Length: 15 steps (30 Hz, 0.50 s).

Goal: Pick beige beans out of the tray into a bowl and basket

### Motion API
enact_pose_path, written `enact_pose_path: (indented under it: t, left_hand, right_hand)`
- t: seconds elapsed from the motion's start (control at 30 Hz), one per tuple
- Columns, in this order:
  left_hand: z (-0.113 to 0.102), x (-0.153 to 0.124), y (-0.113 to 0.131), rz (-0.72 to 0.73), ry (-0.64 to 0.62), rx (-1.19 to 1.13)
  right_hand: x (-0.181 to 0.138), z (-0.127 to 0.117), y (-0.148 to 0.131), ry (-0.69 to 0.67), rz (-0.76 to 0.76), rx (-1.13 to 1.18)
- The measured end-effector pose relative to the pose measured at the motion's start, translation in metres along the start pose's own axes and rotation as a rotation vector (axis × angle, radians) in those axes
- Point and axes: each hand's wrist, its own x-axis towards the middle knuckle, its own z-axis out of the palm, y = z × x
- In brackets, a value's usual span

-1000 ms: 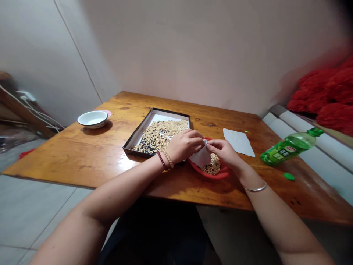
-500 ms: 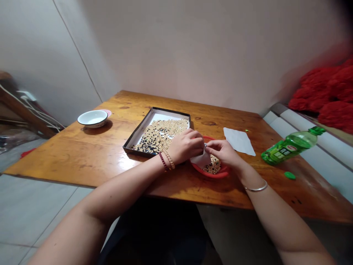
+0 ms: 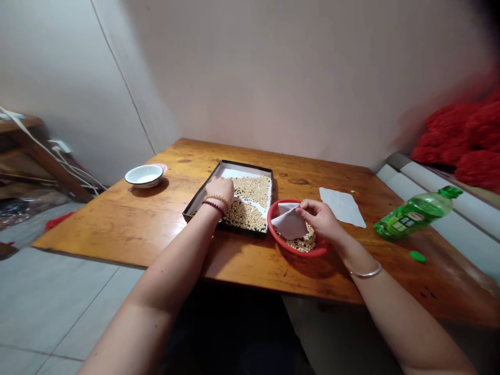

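Note:
My right hand [image 3: 318,216] pinches a folded piece of white paper [image 3: 291,225] by its upper corner. The paper hangs over a red plastic basket [image 3: 328,249], which holds small round cream and dark pieces [image 3: 302,244], like beans or beads. My left hand [image 3: 220,188], with its fingers curled downward, is over the left part of a shallow black-edged tray [image 3: 226,171]. Its fingertips are hidden, and whatever they may hold does not show. More of the cream and dark pieces [image 3: 248,211] are spread across the tray's white bottom.
A white enamel bowl [image 3: 144,176] stands at the table's left. A white paper sheet [image 3: 342,206] lies right of the basket. Farther right are a leaning green bottle [image 3: 417,212] and a green cap [image 3: 417,256]. Red fluffy material [image 3: 461,135] is piled beyond the right edge.
My left hand has left the paper and moved left, over the tray. My right hand still holds the paper above the basket. The view has shifted slightly.

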Motion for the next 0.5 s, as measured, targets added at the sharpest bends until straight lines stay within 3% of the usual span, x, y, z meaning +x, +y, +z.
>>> enact_pose_path:
  t: [0.27, 0.5]
  left_hand:
    - [0.0056, 0.0033, 0.0005, -0.014, -0.07, -0.003]
    - [0.0035, 0.0004, 0.0016, -0.005, -0.072, 0.0]
  right_hand:
    - [0.0017, -0.0017, 0.0015, -0.052, -0.121, -0.047]
    - [0.001, -0.0013, -0.0001, -0.045, -0.079, -0.039]
